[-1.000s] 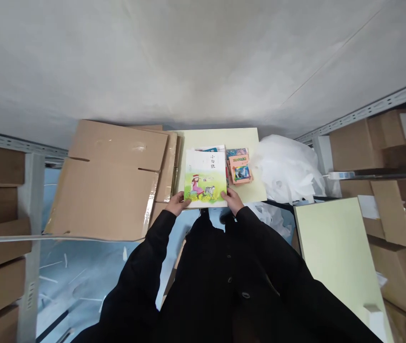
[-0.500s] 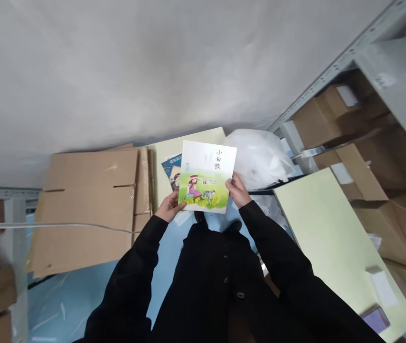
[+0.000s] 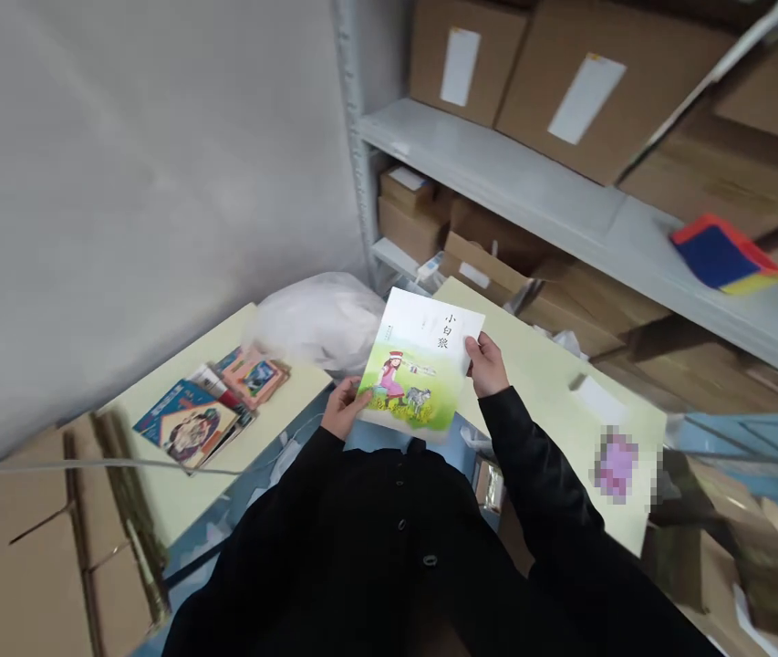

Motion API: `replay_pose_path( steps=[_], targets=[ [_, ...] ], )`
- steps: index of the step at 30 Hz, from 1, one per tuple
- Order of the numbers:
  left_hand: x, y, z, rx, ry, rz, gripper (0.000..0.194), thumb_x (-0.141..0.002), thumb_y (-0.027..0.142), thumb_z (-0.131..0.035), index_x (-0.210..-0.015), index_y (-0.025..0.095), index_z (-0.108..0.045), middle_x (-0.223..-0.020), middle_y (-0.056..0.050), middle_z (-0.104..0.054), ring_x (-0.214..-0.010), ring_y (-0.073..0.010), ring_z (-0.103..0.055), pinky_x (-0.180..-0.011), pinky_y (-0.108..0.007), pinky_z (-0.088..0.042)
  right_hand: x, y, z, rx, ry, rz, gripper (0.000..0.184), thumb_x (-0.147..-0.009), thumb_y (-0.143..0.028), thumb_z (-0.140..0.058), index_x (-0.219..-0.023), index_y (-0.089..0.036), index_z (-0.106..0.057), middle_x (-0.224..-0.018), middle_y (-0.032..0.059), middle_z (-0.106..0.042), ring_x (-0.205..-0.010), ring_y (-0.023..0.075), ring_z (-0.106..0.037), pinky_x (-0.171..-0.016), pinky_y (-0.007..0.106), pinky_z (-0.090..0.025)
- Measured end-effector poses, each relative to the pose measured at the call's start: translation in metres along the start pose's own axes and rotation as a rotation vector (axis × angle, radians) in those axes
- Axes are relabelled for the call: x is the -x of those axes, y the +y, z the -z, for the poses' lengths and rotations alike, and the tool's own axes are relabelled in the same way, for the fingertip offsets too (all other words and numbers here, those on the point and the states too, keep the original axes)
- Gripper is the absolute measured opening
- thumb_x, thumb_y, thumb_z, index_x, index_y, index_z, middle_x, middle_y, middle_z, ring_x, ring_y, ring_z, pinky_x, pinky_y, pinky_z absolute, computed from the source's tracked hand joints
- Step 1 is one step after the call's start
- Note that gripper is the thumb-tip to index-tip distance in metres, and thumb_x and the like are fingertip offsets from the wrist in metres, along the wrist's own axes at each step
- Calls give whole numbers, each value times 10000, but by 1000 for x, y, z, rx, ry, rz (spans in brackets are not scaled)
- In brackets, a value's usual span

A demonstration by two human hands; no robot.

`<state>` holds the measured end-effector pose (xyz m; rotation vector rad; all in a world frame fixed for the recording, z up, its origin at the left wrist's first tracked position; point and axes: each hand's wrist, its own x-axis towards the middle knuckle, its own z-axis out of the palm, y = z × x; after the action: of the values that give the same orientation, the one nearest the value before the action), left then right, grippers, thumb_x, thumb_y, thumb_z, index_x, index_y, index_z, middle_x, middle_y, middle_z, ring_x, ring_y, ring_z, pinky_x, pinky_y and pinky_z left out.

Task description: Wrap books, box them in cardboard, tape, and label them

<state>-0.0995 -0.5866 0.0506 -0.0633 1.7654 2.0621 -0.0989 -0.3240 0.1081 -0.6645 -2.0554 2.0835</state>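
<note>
Book [image 3: 421,365] swung away from cardboard [image 3: 19,557]; cover reads "小白狼"; left grip [image 3: 344,408], right grip [image 3: 488,367] pinch opposite edges.

Illustrated book [image 3: 412,370] held between both hands [image 3: 343,410]

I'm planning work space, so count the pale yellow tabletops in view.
2. One tabletop, at the left, lies under several books; another tabletop, at the right, is partly covered by the held book and right hand. More could be hidden.
</note>
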Motion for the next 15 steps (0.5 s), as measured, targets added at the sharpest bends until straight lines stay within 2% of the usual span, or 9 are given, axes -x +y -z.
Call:
replay_pose_path(
  steps=[4,7,10,13,15],
  targets=[
    [-19,0,-59,53,-211,99,565,-637,535,-694,-1045,155,-601,-905,-70,-704,-799,-235,-666,-637,-309,-522,-3,-3,67,-173,143,88,455,-721,-530,-610,-999,-173,-561,-816,43,-697,-641,169,-622,-523,265,-469],
    [-26,2,-91,17,-337,243,714,-632,502,-730,-1230,176,-516,-1002,-84,-693,-846,-249,-669,-621,-305,-536,0,-2,104,-245,229,109,430,-711,-508,-640,-974,-174,-574,-826,45,-697,-664,173,-627,-563,274,-480],
    [-32,2,-112,-33,-381,320,829,-617,486,-755,-1324,207,-424,-1044,-87,-685,-847,-248,-672,-621,-313,-551,6,3,130,-251,276,44,439,-713,-535,-629,-982,-193,-567,-800,28,-684,-636,162,-612,-486,237,-435],
    [-40,2,-126,-27,-405,321,828,-631,481,-750,-1335,208,-408,-1083,-93,-675,-876,-248,-670,-654,-322,-561,10,7,150,-223,267,-24,454,-732,-580,-586,-1019,-230,-554,-801,2,-660,-599,134,-580,-429,201,-379],
    [-45,1,-132,-14,-425,330,812,-641,467,-749,-1330,201,-412,-1087,-95,-675,-893,-249,-669,-679,-330,-564,9,8,160,-208,300,-15,457,-750,-607,-549,-1033,-249,-549,-787,-13,-636,-565,112,-547,-414,188,-353]
  ],
)
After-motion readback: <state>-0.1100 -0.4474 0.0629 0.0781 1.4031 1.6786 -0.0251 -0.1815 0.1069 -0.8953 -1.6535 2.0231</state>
